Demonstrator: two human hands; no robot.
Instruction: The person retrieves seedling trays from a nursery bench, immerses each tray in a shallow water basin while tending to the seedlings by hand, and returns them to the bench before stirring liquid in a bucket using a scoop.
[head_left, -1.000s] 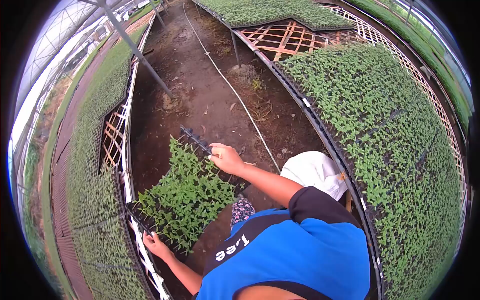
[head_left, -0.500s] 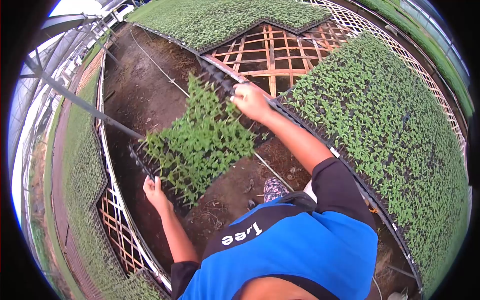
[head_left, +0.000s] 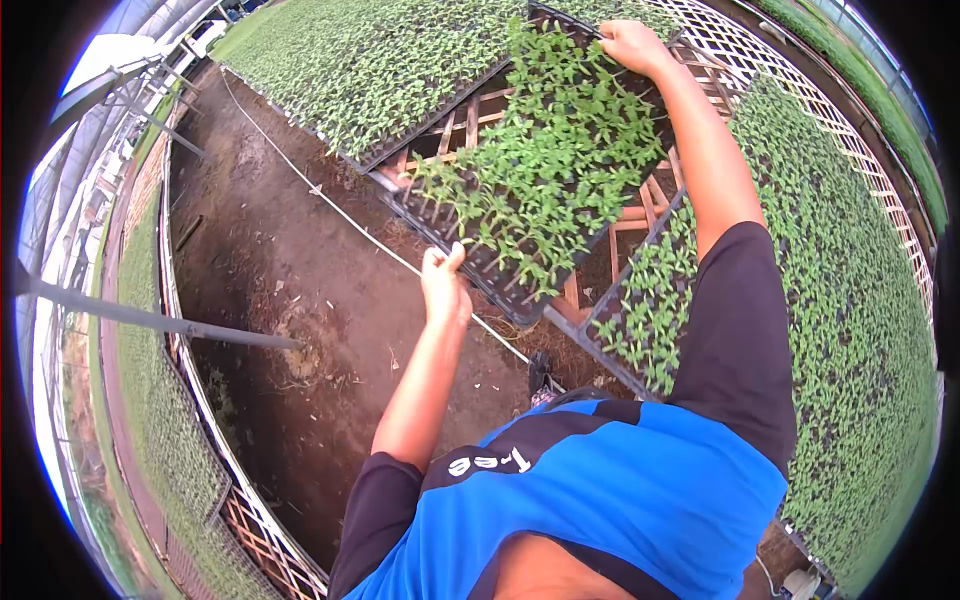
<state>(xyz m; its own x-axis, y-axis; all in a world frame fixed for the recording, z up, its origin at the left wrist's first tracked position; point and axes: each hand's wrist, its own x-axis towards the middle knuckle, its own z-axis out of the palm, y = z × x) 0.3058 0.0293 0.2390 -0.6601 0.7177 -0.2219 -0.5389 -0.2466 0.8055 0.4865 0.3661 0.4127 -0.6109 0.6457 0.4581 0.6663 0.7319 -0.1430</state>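
A black seedling tray (head_left: 512,305) full of leafy green seedlings (head_left: 565,140) is held over the wooden lattice bench (head_left: 630,225). My left hand (head_left: 445,285) is closed on the tray's near edge, thumb up against the rim. At the far edge, my right hand (head_left: 632,45) grips the rim with its arm stretched out; its fingertips are partly hidden behind the tray. The tray lies between two planted areas, overlapping the lattice gap in this view. Along the near edge, bare cells and thin stems show.
Seedling trays (head_left: 390,75) cover the bench at the far left, and more seedlings (head_left: 800,270) fill the right side. A grey pole (head_left: 230,332) slants in from the left. A pale hose (head_left: 345,212) crosses the dirt path (head_left: 270,250). Another planted bench (head_left: 175,430) runs along the left.
Both hands have carried the seedling tray from over the dirt path, up and rightward, to over the lattice bench. My right arm has stretched farther forward, and the view has shifted.
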